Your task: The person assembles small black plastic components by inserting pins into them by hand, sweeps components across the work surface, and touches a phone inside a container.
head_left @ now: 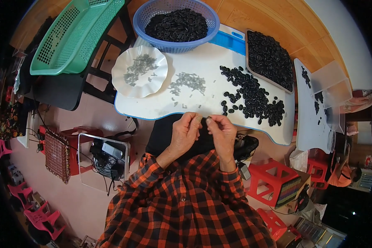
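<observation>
Just off the table's near edge, my left hand (187,131) and my right hand (222,134) are held close together, each in a pinch of thumb and fingers. A small dark bit shows at the right fingertips; whatever the left one pinches is too small to make out. Beyond them on the white table (153,106) lies a loose pile of small clear-grey pieces (189,82). To its right spreads a heap of small black oval pieces (252,93). A white scalloped plate (119,78) at the left carries more of the clear-grey pieces.
A blue basket (138,25) full of black pieces and a loaded metal tray (249,66) stand at the back. Left is a green basket (66,58) on a dark chair. Red stools (268,177) and a clear box (82,165) of cables flank me. A person (343,173) is far right.
</observation>
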Demonstrator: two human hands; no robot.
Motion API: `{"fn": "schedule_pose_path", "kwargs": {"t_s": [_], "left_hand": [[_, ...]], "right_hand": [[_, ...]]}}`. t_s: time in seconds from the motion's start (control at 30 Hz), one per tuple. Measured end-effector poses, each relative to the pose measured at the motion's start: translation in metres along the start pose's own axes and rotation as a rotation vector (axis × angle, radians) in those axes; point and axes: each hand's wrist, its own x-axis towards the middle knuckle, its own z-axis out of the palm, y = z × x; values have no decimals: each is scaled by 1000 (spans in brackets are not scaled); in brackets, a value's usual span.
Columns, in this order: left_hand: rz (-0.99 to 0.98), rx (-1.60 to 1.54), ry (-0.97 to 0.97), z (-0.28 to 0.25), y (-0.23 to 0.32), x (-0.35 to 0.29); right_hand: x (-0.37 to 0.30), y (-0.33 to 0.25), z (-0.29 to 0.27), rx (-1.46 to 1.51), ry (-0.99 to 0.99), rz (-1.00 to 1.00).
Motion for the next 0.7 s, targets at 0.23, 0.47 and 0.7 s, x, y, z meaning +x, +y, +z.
{"fn": "schedule_pose_path", "kwargs": {"t_s": [0.23, 0.47, 0.7], "left_hand": [[585, 521, -44, 18, -9, 32], [602, 910, -271, 44, -6, 65], [607, 1074, -329, 53, -7, 75]], "right_hand": [[10, 1, -49, -37, 202, -25], [9, 8, -54, -98, 236, -35], [10, 12, -50, -102, 215, -64]]}}
